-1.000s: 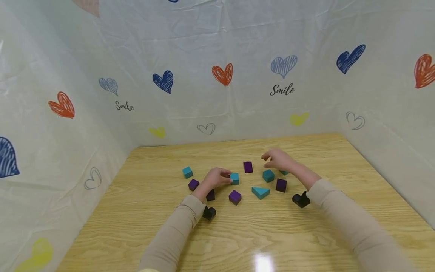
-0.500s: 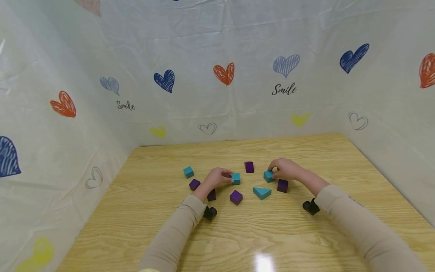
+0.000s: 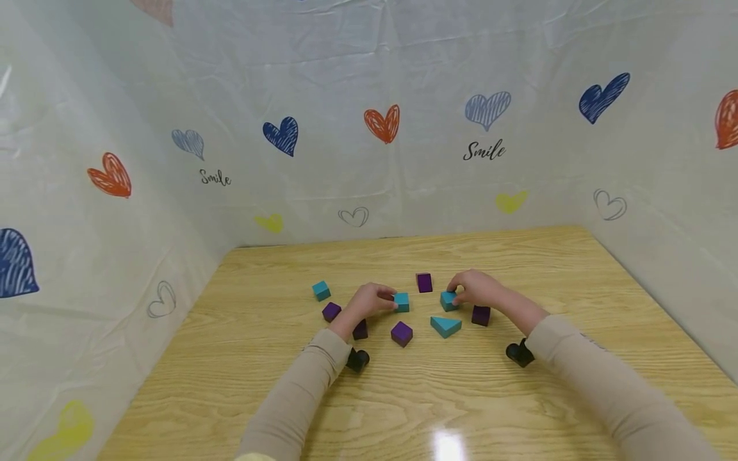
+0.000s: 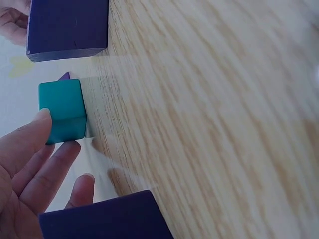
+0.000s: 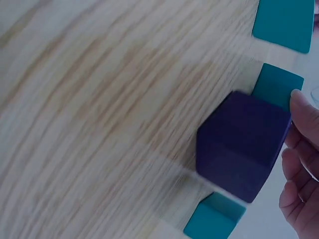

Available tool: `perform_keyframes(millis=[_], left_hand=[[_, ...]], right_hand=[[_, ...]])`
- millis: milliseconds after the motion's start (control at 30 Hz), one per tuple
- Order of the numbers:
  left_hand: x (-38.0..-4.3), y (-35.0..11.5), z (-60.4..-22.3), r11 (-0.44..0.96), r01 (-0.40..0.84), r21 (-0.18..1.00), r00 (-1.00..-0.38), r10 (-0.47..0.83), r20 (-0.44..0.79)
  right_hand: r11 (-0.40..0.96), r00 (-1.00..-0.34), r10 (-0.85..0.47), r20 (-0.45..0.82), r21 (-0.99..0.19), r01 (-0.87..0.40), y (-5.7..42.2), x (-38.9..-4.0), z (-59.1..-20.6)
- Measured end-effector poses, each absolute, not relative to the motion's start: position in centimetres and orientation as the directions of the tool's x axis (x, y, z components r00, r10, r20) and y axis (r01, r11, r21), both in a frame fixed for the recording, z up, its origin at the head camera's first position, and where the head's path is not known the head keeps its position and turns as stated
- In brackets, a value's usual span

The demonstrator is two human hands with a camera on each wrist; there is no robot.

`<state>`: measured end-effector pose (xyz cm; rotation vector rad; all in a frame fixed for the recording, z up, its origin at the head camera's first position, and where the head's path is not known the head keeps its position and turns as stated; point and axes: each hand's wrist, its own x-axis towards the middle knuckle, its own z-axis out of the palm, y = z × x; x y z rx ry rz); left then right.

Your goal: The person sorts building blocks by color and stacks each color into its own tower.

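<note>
Left fingers [image 4: 59, 164] pinch one teal block [image 4: 62, 102], right fingers [image 5: 296, 167] another teal block [image 5: 277, 82] — five teal, five purple blocks [image 3: 401, 334] altogether.

- table [image 3: 490, 397]: wood-grain top, pretty glossy, bounces the light
- teal blocks [image 3: 446, 326] and purple blocks [image 3: 401, 333]: smooth, kinda matt, painted-looking
- backdrop [image 3: 323, 70]: creased, plasticky, slight sheen
- sleeves [image 3: 296, 390]: plain matt cloth

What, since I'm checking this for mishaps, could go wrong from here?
Drawing back, the left hand might knock the half-hidden purple block beside its wrist. The right hand could bump the nearby purple cube. The turquoise block it pinches might twist, as its thumb appears near one corner.
</note>
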<state>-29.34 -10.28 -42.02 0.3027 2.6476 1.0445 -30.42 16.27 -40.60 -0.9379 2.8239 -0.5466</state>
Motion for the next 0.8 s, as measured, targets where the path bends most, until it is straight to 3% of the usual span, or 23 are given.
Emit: perform_keyframes(millis=[800], left_hand=[[-29.4, -10.2, -42.1, 0.713, 0.087, 0.696, -0.942, 0.286, -0.176]], right_hand=[[0.754, -0.85, -0.527, -0.005, -0.465, -0.465, 10.0, -30.2, -40.9]])
